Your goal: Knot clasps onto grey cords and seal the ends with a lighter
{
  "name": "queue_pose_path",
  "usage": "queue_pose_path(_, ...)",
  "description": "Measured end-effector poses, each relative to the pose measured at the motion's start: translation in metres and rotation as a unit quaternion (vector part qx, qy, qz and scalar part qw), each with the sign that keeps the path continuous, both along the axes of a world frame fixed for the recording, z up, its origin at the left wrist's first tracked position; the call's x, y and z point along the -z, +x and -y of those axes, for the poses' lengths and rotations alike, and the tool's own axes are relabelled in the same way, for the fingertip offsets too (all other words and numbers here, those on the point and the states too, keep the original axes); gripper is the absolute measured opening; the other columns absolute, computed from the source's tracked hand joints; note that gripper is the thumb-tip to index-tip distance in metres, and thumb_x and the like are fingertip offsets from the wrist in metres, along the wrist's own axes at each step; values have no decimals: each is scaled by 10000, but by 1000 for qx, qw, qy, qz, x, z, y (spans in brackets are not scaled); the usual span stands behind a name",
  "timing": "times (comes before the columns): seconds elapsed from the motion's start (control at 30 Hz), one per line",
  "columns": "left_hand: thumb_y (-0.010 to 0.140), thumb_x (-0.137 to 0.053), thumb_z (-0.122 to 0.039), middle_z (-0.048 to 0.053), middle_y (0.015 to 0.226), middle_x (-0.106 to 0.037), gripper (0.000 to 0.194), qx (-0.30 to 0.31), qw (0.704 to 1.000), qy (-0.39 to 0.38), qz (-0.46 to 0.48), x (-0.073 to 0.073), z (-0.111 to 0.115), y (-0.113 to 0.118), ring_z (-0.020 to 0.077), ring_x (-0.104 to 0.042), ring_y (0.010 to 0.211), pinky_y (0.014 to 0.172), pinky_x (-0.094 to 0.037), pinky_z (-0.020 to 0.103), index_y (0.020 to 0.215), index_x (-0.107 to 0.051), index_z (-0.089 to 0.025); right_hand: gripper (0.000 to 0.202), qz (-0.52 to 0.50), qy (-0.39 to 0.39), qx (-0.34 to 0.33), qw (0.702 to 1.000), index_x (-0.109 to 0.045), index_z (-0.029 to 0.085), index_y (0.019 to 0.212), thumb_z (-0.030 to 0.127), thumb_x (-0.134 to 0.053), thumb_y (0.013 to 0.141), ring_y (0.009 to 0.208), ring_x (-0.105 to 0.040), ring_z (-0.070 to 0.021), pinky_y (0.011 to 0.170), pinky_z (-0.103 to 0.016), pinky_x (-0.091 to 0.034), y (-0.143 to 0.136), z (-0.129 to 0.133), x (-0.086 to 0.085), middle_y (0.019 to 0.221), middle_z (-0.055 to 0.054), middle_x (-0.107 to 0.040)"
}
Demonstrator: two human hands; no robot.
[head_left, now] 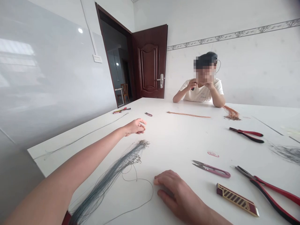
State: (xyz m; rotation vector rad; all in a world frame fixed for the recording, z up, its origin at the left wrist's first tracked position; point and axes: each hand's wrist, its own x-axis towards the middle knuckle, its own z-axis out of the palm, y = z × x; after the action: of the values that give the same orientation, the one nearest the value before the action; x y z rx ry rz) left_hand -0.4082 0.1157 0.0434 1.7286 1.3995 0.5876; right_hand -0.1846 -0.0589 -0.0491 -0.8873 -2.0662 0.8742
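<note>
My left hand (136, 127) reaches over the white table (173, 137), fingers loosely bent and apart, with nothing seen between them. Just nearer to me lies a bundle of thin grey-green cords (112, 173), its metal-looking ends bunched below that hand. One loose cord curls from the bundle toward my right hand (174, 193). That hand rests on the tabletop at lower centre, thumb and fingers apart, holding nothing visible. Right of it are pink-handled thread snips (212, 169), a patterned gold and dark red bar (237, 199) and red-and-black pliers (264, 190).
Across the table sits a person (201, 89), elbows on it, beside orange cords (232, 113). A second pair of pliers (247, 133) lies at right, near grey strands (286, 152). Small snips (148, 114) and an orange strand (189, 115) lie farther back. A long thin cord (86, 135) runs along the left.
</note>
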Motion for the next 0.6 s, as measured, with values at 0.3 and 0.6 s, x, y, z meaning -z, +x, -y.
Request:
queue_pose_path(0.3,744,-604,-137,-11,834,-621,379,95,945,77,304,-56,99,144,51,-539,662,575,-385,180,1095,-491,-224,248,-255,48,259,930,-558,199,1018,359,-612,836,804,-623,-153,665,-278,-538,59,-18,-86,933,-49,-651)
queue_pose_path(0.6,717,-653,-105,-23,729,-630,334,183,817,25,546,-83,148,226,69,-565,676,627,-448,201,1018,-543,-197,161,-368,249,296,845,-573,204,902,108,-634,788,748,-624,-110,689,-227,-554,94,25,-145,821,-6,-632)
